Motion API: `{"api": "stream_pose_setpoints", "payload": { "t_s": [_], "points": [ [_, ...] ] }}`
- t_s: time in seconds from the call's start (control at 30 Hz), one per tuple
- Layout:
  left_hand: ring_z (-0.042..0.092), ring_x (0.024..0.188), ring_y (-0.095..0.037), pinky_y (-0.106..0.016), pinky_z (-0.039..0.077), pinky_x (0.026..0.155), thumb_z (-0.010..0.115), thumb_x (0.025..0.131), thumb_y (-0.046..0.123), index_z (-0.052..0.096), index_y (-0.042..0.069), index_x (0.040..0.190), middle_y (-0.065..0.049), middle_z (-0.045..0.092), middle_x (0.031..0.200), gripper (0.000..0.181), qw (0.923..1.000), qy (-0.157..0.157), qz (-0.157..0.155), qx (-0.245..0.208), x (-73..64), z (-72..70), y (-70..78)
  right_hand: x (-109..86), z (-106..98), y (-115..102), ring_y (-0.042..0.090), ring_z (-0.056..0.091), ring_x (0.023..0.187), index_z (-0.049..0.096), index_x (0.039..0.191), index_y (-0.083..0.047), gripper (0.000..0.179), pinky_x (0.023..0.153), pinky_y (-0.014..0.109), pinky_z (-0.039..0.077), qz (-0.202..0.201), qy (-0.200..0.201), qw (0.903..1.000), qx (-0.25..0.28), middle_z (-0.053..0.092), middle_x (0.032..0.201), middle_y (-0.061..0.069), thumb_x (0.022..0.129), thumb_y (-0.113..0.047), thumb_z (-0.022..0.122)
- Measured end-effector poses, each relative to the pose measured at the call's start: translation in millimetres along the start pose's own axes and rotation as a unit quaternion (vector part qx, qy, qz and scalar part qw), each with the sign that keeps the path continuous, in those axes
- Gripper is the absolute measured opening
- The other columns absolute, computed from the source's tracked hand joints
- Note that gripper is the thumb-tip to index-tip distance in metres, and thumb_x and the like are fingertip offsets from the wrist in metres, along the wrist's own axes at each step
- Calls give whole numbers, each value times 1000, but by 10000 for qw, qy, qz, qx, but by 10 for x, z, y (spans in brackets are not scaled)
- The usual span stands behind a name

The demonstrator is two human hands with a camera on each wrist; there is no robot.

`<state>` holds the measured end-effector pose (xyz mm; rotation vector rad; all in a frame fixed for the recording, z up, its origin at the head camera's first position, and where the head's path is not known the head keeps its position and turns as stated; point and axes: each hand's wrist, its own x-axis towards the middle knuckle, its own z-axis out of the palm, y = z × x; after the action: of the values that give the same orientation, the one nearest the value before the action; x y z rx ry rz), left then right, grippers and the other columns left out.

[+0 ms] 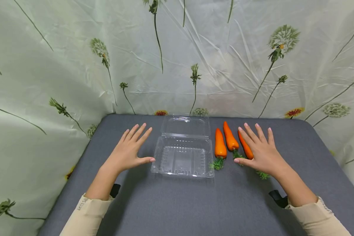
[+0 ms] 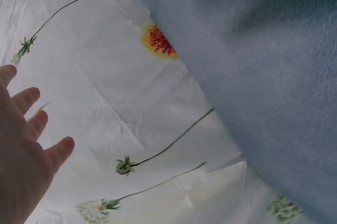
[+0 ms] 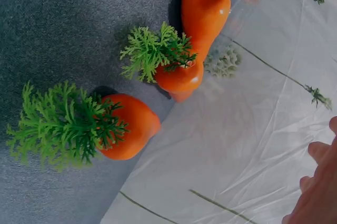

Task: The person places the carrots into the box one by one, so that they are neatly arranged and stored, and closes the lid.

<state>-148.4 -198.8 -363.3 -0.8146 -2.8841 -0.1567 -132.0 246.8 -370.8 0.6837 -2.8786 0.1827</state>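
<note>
A clear plastic clamshell box (image 1: 183, 157) stands on the grey table with its lid (image 1: 186, 126) folded back. To its right lie three orange carrots with green leafy tops: the left carrot (image 1: 220, 144), the middle carrot (image 1: 230, 136) and the right carrot (image 1: 245, 146). My left hand (image 1: 131, 150) is spread beside the box's left side, holding nothing. With fingers spread, my right hand (image 1: 261, 150) hovers over the right carrot and hides part of it. In the right wrist view, the carrot nearest the camera (image 3: 131, 129) shows its leaves.
The grey table (image 1: 183, 206) has rounded far corners. A pale cloth (image 1: 177, 55) printed with flowers hangs behind it and along its left and right sides. A dark strap (image 1: 278, 198) shows at my right wrist.
</note>
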Motion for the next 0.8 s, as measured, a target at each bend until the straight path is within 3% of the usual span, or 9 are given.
{"api": "stream_pose_setpoints", "payload": {
  "t_s": [0.2, 0.5, 0.67, 0.8],
  "points": [
    [13, 133, -30, -50, 17, 100, 52, 74, 68, 14, 19, 145, -10, 16, 147, 95, 9990, 307, 148, -275, -17, 79, 2, -20, -2, 32, 36, 1, 133, 9, 145, -13, 102, 100, 55, -4, -57, 243, 9996, 162, 7, 149, 12, 72, -57, 64],
    [25, 129, -32, -50, 24, 98, 63, 76, 54, 17, 18, 145, -12, 23, 145, 91, 9950, 690, 132, -715, -61, 219, 65, -69, 61, 103, 37, 9, 132, 13, 145, -10, 98, 101, 53, 3, -70, 573, 9946, 865, 14, 147, 16, 73, -45, 70],
    [27, 127, -32, -49, 27, 96, 66, 78, 45, 20, 15, 144, -12, 25, 143, 86, 9917, 778, -7, -1027, -102, 298, 115, -103, 102, 119, 36, 10, 132, 12, 144, -7, 97, 102, 51, 4, 47, 598, 9911, 1185, 15, 146, 17, 75, -40, 71],
    [25, 127, -33, -52, 29, 94, 63, 81, 44, 17, 18, 145, -11, 23, 144, 84, 9872, 643, -344, -1417, -134, 360, 161, -133, 142, 128, 38, 11, 131, 11, 144, -7, 95, 100, 55, 8, 263, 571, 9860, 1543, 14, 146, 18, 76, -36, 71]
  ]
}}
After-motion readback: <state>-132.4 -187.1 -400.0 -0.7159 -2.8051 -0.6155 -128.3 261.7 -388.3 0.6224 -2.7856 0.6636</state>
